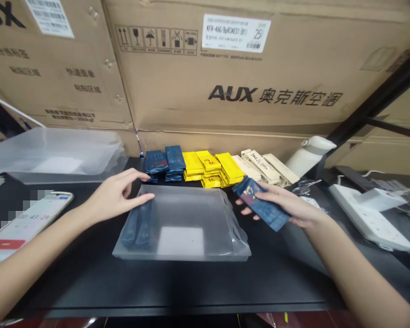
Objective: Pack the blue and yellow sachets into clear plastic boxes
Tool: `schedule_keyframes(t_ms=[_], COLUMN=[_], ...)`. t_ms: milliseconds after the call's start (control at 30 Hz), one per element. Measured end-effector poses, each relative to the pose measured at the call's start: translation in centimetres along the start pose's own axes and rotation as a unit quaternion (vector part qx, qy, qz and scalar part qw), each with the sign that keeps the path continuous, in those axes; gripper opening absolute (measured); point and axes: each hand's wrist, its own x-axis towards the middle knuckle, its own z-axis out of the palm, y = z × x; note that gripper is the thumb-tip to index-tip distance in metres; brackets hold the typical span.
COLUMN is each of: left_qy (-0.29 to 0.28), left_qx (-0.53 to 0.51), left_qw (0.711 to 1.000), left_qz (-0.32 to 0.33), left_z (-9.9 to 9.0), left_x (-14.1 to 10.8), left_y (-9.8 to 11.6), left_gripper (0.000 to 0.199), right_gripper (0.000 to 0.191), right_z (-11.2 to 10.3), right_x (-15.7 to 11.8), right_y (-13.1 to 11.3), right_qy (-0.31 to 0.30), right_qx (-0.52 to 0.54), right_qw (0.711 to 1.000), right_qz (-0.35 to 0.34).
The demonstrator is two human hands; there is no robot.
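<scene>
A frosted clear plastic case (187, 209) lies in front of me, with dark blue packets (143, 225) showing through its left end and a white rectangle visible through its middle. At its upper left corner is my left hand (121, 191), thumb and forefinger spread, holding nothing; the thumb reaches over the case's edge. To the right of the case, my right hand (283, 200) grips a dark blue packet (259, 205) with gold and red print, tilted. Behind the case stand stacks of blue packets (174, 161), yellow packets (228, 168) and cream packets (263, 166).
More frosted plastic cases (58, 152) lie at the back left, near a phone (37, 223) with a timer. A white bottle (309, 155) and a power strip (372, 218) are on the right. Large cardboard boxes (177, 91) wall off the back of the black table (218, 289).
</scene>
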Motion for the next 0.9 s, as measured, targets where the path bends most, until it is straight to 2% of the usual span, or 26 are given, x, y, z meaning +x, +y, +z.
schedule_keyframes(t_ms=[67,133,200,300,467,667,833,900], left_qy=[-0.063,-0.116,-0.136,-0.125,-0.115,-0.104,-0.067,-0.078], left_qx=[-0.086,-0.185,-0.264,-0.331,-0.357,-0.373,-0.401,-0.402], left_qw=[0.992,0.969,0.944,0.922,0.908,0.899,0.884,0.881], left_qz=[-0.061,-0.117,-0.144,-0.158,-0.188,-0.202,-0.231,-0.236], left_z=[0.6,1.2,1.7,2.0,1.9,2.1,2.5,2.4], left_x=[-0.8,-1.1,-1.1,-1.0,-1.1,-1.2,-1.2,-1.2], left_y=[-0.8,-1.0,-0.9,-0.8,-0.5,-0.3,0.2,0.2], left_gripper=[0.05,0.06,0.061,0.054,0.051,0.053,0.057,0.056], right_gripper=[0.047,0.045,0.044,0.043,0.042,0.033,0.03,0.028], right_z=[-0.6,-0.6,-0.4,-0.4,-0.9,0.3,0.9,1.0], right_x=[0.0,0.0,0.2,0.3,0.1,0.9,1.4,1.4], right_y=[0.5,1.0,1.3,1.3,0.9,1.7,2.6,2.8], right_qy=[-0.044,-0.097,-0.133,-0.146,-0.147,-0.216,-0.231,-0.22], right_qx=[-0.07,-0.11,-0.108,-0.069,-0.006,0.041,-0.001,-0.048], right_qw=[0.994,0.982,0.976,0.976,0.982,0.971,0.962,0.96], right_qz=[0.068,0.116,0.135,0.145,0.117,0.096,0.143,0.164])
